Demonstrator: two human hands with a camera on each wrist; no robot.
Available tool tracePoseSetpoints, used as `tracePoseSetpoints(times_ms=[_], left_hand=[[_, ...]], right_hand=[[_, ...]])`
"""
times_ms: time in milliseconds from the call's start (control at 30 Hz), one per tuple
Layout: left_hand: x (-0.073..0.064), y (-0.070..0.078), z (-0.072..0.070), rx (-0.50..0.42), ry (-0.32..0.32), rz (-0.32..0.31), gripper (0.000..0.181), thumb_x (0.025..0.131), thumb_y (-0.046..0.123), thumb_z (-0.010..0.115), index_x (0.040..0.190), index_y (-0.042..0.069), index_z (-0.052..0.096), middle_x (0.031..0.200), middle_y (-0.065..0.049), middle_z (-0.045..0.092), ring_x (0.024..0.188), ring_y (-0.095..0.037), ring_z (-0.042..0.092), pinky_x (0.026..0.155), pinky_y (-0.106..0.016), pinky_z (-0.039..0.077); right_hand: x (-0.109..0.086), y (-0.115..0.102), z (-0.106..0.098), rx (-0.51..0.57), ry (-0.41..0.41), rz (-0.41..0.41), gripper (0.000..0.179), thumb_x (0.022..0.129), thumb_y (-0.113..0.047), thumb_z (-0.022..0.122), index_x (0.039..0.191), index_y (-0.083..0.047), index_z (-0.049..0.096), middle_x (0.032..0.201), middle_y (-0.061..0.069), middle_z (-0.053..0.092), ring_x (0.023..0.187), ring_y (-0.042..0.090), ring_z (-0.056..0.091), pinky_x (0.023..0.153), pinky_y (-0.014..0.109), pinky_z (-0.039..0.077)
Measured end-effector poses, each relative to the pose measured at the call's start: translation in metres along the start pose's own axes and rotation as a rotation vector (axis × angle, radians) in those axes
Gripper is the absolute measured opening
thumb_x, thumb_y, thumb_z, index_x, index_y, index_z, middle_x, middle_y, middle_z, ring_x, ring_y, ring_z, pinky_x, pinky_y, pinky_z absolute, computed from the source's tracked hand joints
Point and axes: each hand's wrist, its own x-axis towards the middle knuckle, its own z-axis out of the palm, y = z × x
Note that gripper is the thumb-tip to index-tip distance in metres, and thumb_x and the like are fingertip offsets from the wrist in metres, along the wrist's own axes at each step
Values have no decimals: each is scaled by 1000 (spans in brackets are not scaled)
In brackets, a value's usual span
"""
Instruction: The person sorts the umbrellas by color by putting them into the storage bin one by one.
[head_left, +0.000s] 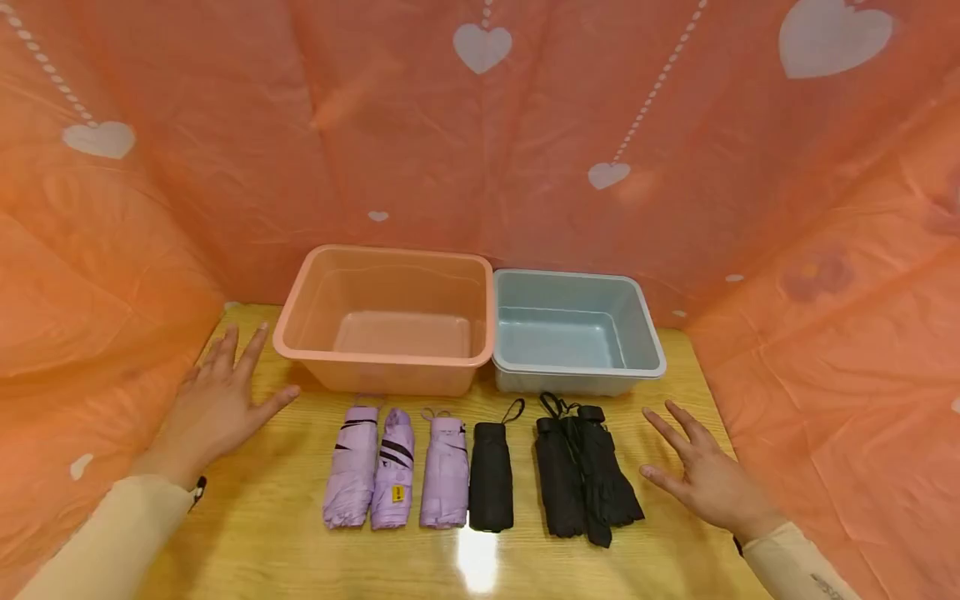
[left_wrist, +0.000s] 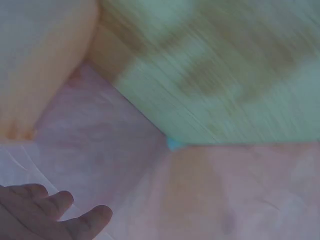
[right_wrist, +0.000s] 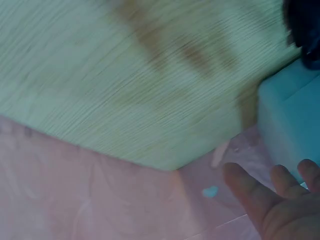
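My left hand [head_left: 215, 407] hovers at the left with fingers spread, near the peach plastic bin [head_left: 397, 375], and holds nothing. On the other side my right hand [head_left: 708, 479] is likewise spread and bare, beside the black folded umbrellas [head_left: 561, 479] that lie close together. Further left lies a single black umbrella [head_left: 491, 479] with a wrist loop. Three lilac folded umbrellas, a left one [head_left: 351, 475], a middle one [head_left: 393, 467] with a yellow tag and a right one [head_left: 445, 479], complete the row. Fingers of each hand show in its wrist view.
Behind the umbrellas stand the peach bin and a blue-grey bin [head_left: 573, 383], side by side with nothing visible inside. They rest on a wood-grain table [head_left: 277, 533]. Orange cloth [head_left: 420, 167] with white hearts encloses the back and both sides.
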Motion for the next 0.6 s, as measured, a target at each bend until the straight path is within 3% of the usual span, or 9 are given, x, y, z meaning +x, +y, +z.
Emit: tracePoseSetpoints(times_ms=[133,233,300,367,533,600], left_hand=[[20,13,7,-55,12,-22,103,92,67,53,161,19,-6,158,-37,2,138,-62,16,102,-76,20],[30,19,14,-81,6,-47,105,92,70,51,160,20,-10,158,-37,3,139,-61,13,103,-76,18],[34,22,18,-93,-3,-64,105,91,71,50,159,20,-12,158,-36,1,140,-60,11,103,-76,16],[37,24,21,-103,3,-76,106,91,72,49,160,21,-12,159,-34,0,141,-60,10,102,-77,16],[43,26,24,-119,35,-88,106,90,73,50,160,20,-10,163,-24,-3,141,-59,11,102,-77,16],[44,26,24,-118,34,-93,107,90,73,50,160,18,-10,164,-21,-4,141,-58,11,102,-77,16]], right_hand=[[0,-15,7,15,31,-6,83,90,-50,71,159,-30,29,161,15,22,124,44,45,65,45,52],[0,-24,16,29,37,9,84,89,-52,70,159,-33,28,161,13,23,119,43,52,61,41,51],[0,-29,22,54,24,23,84,89,-54,70,159,-34,28,161,13,23,116,42,55,62,41,52],[0,-34,29,76,10,37,84,89,-56,69,159,-33,28,161,14,23,123,44,52,64,42,53],[1,-42,45,119,-19,81,88,85,-61,69,158,-31,30,161,15,21,126,37,53,56,31,47],[1,-45,51,125,-32,94,90,84,-62,70,158,-33,29,161,15,21,116,31,61,51,27,44]])
